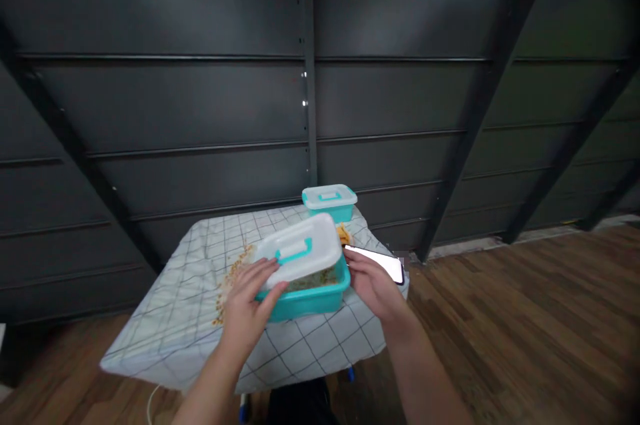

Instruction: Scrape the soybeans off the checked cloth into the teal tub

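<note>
A turquoise plastic storage box (305, 305) stands near the front of the table. Its white lid (320, 241), with a turquoise handle, lies askew and tilted over the top, leaving a gap along the front. Some grainy contents show dimly through that gap. My left hand (249, 298) grips the lid's left end, fingers on top and thumb along its front edge. At the box's right end is my right hand (373, 281), its bent fingers against the rim; some fingertips are hidden. Just behind that hand lies a phone (383, 260) with a bright white screen.
A second lidded turquoise box (337, 213) stands at the table's back edge. Something yellow (344, 234) lies in front of it. Small yellow-brown grains (227, 281) are scattered left of the near box on the checked tablecloth (170, 308). A dark panelled wall (225, 105) rises behind.
</note>
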Demonstrator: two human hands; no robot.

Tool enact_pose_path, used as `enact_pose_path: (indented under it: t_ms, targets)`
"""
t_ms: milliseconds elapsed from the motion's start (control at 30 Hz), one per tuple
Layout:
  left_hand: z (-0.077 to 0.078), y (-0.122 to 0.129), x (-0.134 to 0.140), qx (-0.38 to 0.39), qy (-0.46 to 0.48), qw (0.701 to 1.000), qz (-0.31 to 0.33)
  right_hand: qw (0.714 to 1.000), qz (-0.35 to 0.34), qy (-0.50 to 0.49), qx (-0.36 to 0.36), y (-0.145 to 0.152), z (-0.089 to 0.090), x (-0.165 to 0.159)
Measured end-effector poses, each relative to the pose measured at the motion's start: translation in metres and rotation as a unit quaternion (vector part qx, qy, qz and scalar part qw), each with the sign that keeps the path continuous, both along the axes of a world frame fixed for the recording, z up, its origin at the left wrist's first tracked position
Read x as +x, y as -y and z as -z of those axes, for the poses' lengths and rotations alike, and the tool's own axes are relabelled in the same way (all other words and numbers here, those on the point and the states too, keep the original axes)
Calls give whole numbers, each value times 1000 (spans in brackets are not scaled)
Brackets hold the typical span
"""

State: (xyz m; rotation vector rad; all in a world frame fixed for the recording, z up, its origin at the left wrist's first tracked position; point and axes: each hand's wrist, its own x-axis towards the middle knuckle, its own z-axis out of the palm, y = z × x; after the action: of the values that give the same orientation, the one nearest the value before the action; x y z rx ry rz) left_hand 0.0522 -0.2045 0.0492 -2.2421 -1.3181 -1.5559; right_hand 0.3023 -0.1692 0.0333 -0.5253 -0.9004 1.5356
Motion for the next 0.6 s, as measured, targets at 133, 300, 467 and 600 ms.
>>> enact_pose_path:
  t_ms: [133,300,467,600]
  targets:
    - [-5,11,1,20,-117,993,10,997,7,30,-76,-2,13,11]
    - [-12,24,3,-54,-201,978,2,988,20,122,-96,0,4,10]
    - [-13,30,2,-125,-187,974,14,976,45,190,-99,4,-7,-1]
    - [-12,32,1,-154,-144,977,22,971,76,186,-127,3,-4,-3]
